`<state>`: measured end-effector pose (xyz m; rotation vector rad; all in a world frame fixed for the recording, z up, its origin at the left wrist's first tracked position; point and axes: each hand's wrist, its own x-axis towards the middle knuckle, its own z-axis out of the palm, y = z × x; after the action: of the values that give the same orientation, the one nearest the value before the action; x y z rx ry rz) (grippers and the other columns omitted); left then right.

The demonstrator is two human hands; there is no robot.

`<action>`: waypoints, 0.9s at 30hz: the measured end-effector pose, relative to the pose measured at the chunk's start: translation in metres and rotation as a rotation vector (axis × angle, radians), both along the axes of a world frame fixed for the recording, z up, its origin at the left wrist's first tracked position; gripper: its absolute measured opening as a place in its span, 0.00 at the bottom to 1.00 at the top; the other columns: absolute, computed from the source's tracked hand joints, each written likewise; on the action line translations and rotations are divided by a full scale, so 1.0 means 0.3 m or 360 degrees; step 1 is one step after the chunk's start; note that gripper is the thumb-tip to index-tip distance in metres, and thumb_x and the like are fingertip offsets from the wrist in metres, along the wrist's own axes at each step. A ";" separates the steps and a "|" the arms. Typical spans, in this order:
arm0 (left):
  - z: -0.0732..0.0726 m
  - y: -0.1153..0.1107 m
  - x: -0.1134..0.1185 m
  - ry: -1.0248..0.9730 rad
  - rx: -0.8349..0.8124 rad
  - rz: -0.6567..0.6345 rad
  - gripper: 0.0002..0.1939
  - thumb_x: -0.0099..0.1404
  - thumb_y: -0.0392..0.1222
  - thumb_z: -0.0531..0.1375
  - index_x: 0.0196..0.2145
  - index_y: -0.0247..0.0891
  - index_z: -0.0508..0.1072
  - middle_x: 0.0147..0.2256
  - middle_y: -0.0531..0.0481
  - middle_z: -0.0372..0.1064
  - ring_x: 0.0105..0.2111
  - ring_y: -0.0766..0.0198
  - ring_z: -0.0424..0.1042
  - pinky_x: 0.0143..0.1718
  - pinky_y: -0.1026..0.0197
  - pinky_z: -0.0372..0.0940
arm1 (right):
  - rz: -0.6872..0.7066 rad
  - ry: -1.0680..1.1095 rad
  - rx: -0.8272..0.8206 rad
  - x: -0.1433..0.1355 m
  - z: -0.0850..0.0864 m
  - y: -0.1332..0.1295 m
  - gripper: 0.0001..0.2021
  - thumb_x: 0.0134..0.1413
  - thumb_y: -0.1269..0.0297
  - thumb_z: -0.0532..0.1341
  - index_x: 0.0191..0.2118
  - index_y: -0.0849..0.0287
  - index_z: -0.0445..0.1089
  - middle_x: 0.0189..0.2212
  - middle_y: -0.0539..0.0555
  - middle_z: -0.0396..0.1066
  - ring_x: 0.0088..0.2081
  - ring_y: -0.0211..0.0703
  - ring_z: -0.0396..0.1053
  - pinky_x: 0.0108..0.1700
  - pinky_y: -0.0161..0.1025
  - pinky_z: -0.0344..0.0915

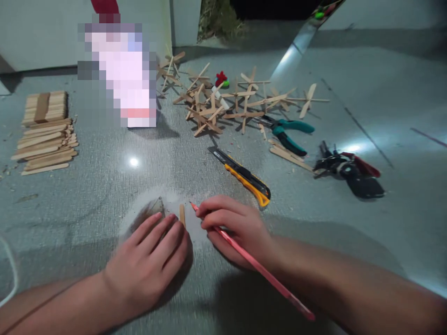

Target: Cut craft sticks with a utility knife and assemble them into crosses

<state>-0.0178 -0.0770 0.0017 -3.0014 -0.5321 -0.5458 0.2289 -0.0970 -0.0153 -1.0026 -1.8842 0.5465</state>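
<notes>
A small wooden stick (182,215) lies on the grey surface, its lower end beside the fingertips of my left hand (150,260). That hand rests palm down with its fingers extended, partly over a thin triangular piece (159,207) whose material I cannot make out. To the right, my right hand (237,232) is closed on a long pink pencil (258,266). The pencil's tip points up and left, just right of the stick and apart from it.
A yellow and black cutter (240,174) lies beyond my right hand. Farther off are teal pliers (291,132), crossed wooden sticks (209,109) and a black and red object (349,172). Stacked sticks (49,144) lie left, near a blurred-out object (125,74).
</notes>
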 end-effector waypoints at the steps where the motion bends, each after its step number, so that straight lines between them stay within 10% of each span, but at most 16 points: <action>1: -0.005 0.002 -0.001 0.0003 -0.0035 -0.0010 0.15 0.76 0.35 0.54 0.53 0.29 0.77 0.53 0.38 0.81 0.52 0.45 0.80 0.57 0.41 0.71 | 0.0012 -0.0006 0.0015 0.001 -0.003 0.002 0.11 0.61 0.80 0.60 0.40 0.54 0.71 0.42 0.54 0.79 0.44 0.40 0.78 0.48 0.39 0.77; 13: -0.005 0.015 0.003 -0.0058 -0.0113 -0.0010 0.12 0.76 0.36 0.58 0.50 0.29 0.79 0.51 0.39 0.81 0.49 0.48 0.82 0.51 0.44 0.77 | -0.0299 0.0832 -0.0661 -0.001 -0.024 0.004 0.14 0.68 0.66 0.66 0.55 0.48 0.67 0.37 0.46 0.80 0.37 0.37 0.80 0.37 0.34 0.77; 21: -0.002 0.011 0.010 -0.0048 -0.0136 -0.0005 0.13 0.77 0.37 0.57 0.51 0.28 0.78 0.51 0.38 0.81 0.48 0.47 0.82 0.50 0.43 0.79 | -0.0503 -0.0152 -0.0310 0.040 0.004 0.033 0.02 0.66 0.67 0.68 0.39 0.57 0.76 0.31 0.50 0.78 0.32 0.40 0.73 0.36 0.37 0.69; 27: -0.019 0.005 0.000 0.0016 -0.0219 -0.0024 0.17 0.75 0.38 0.58 0.56 0.25 0.76 0.55 0.32 0.77 0.56 0.42 0.78 0.55 0.42 0.78 | -0.0478 -0.0681 -0.0103 0.030 0.000 0.031 0.11 0.69 0.65 0.64 0.32 0.58 0.70 0.28 0.52 0.72 0.32 0.46 0.69 0.37 0.43 0.64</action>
<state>-0.0178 -0.0755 -0.0040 -3.1382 -0.5698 -0.5148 0.2379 -0.0876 -0.0154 -1.5068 -2.0347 0.2262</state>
